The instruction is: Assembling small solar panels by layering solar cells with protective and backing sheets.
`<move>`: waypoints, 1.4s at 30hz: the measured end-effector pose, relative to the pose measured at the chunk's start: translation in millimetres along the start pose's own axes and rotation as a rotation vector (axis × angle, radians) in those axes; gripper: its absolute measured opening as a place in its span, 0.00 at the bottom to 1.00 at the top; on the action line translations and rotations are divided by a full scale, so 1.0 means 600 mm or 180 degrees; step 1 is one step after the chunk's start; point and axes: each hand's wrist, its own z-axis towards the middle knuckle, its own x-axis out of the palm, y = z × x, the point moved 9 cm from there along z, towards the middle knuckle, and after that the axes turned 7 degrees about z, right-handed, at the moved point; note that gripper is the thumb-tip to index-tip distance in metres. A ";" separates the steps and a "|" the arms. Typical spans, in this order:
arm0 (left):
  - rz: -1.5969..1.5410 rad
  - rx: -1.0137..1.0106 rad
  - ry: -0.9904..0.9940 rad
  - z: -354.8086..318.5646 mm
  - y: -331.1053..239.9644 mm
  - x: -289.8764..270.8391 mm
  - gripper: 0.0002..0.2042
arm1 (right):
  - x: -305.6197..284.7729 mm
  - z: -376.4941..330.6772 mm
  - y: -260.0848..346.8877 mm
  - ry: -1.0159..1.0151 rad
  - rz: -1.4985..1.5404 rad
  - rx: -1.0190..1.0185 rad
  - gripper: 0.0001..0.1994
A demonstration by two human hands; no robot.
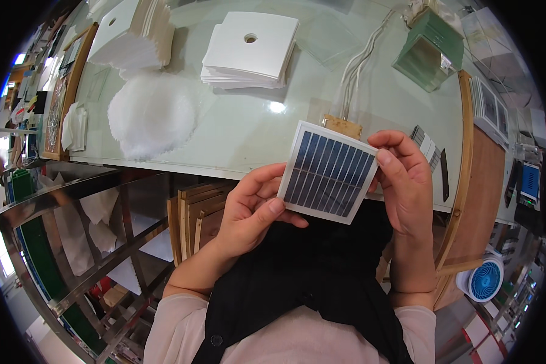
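Head view: a person holds a small square solar panel up in front of the chest, just short of the near edge of the glass-topped worktop. The left hand closes its grip on the panel's lower left corner, thumb on the dark blue face and fingers curled behind. The right hand pinches the right edge, its fingers bent over the rim. Both grips are closed on the panel, which is tilted, face up, clear of the worktop.

On the worktop, well apart from the hands, lie a stack of white square sheets with a round hole in each, a second, fanned stack further left, and a heap of frosted white round pieces. Just behind the panel sits a small cork-coloured block with white wires running away from it. A pile of greenish glass plates stands at the far right.

By the look of it, the panel is in hand for checking or positioning; nothing is yet laid on it or joined to it, so most of the work seems still ahead.
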 end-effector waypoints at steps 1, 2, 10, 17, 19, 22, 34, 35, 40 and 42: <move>-0.0008 -0.0007 -0.0005 0.000 0.001 0.000 0.22 | 0.000 -0.001 0.001 -0.0010 -0.0036 -0.0041 0.10; -0.0005 -0.0007 -0.0012 0.000 0.001 0.001 0.22 | 0.001 -0.001 0.001 -0.0005 -0.0032 -0.0037 0.10; -0.0060 0.0084 -0.0045 0.000 0.000 0.002 0.22 | 0.002 -0.002 -0.003 0.0020 0.0118 0.0023 0.11; -0.0043 0.0178 -0.0019 -0.003 -0.003 0.003 0.21 | 0.007 -0.002 -0.001 0.0088 0.0091 -0.0069 0.13; 0.0000 0.0151 -0.0007 -0.004 -0.002 0.005 0.21 | 0.009 -0.004 0.008 0.0096 -0.0121 -0.0256 0.14; 0.0090 0.0154 -0.0064 -0.005 0.002 0.001 0.21 | 0.011 -0.005 0.010 0.0083 -0.0292 -0.0223 0.15; 0.0230 -0.0059 -0.0093 0.003 -0.003 -0.012 0.19 | 0.003 0.001 -0.015 0.0025 0.0137 0.0270 0.18; 0.0153 -0.0094 -0.0124 0.005 -0.003 -0.009 0.19 | 0.002 0.001 -0.016 0.0026 0.0145 0.0286 0.18; 0.0048 -0.0111 -0.0053 0.005 -0.002 -0.003 0.19 | 0.003 -0.004 -0.003 0.0015 0.0097 0.0214 0.15; 0.0013 -0.0077 -0.0008 0.006 -0.005 0.001 0.19 | 0.001 -0.008 0.001 0.0001 0.0076 0.0097 0.14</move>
